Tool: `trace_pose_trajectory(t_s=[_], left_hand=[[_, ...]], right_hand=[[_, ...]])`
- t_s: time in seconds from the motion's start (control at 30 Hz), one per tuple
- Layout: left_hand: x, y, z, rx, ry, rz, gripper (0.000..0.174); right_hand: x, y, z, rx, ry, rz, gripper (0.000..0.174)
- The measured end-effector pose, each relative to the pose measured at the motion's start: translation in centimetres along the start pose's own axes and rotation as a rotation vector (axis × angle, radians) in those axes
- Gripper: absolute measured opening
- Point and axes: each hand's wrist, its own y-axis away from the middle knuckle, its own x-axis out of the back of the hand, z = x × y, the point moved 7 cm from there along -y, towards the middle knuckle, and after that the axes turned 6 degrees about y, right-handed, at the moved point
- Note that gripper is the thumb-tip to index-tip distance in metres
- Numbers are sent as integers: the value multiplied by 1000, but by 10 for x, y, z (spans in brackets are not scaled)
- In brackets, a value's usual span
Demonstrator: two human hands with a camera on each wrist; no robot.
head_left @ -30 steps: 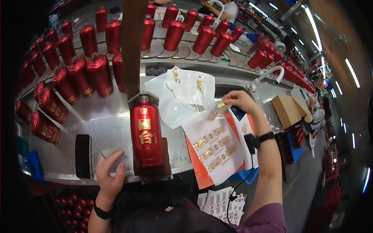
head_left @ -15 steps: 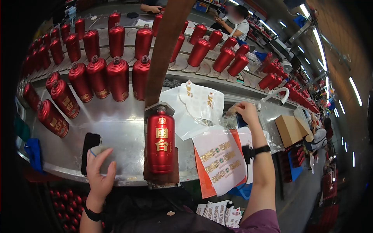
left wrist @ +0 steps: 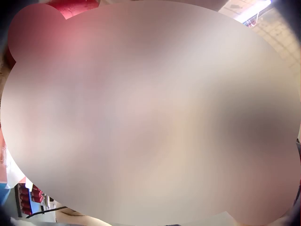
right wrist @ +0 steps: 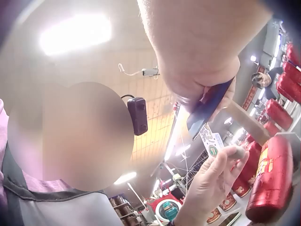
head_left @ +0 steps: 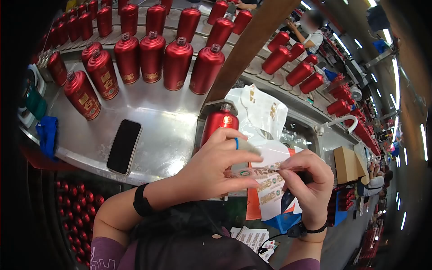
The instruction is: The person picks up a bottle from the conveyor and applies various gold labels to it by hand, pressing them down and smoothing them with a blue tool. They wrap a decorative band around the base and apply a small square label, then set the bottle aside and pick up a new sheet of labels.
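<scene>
At a steel workbench (head_left: 157,108), a black phone (head_left: 123,146) lies at nine o'clock of my left hand (head_left: 211,173); a row of bottles (head_left: 152,56), all red, stands upright at eleven o'clock on the far side; my left hand pinches the left end of a label strip (head_left: 254,172) between thumb and curled fingers, one fingertip wrapped in pale tape. The label strip is held in the air between both hands, in front of a red bottle (head_left: 219,122) resting in its holder at twelve o'clock; my right hand (head_left: 308,186), at three o'clock of the left, pinches the strip's other end with curled fingers, a dark blue piece (head_left: 284,203) tucked beneath them. A sheet of stickers (head_left: 268,188) lies just below the strip; a cardboard box (head_left: 346,164) sits at two o'clock of my right hand.
</scene>
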Motion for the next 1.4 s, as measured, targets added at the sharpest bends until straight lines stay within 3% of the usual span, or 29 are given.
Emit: trace_pose_trajectory(t_s=[0.07,0.23,0.3,0.6,0.67,0.83,1.4], left_hand=[[4,11,-5,45,37,17,21],[32,51,-16,194,107,25,12],[41,66,-26,269,124,77,9],[38,98,-73,460,128,215,14],[38,98,-75,451,100,246,14],[38,101,-84,625,187,278,17],[37,108,-102,726,374,344,21]], right_hand=[[-5,10,9,-108,-139,51,11],[-38,36,44,-274,-413,63,14],[-57,48,64,-421,-562,73,13],[-122,66,123,-667,-773,101,11],[-125,64,125,-670,-781,103,10],[-129,59,130,-660,-759,120,7],[-139,55,129,-685,-853,124,6]])
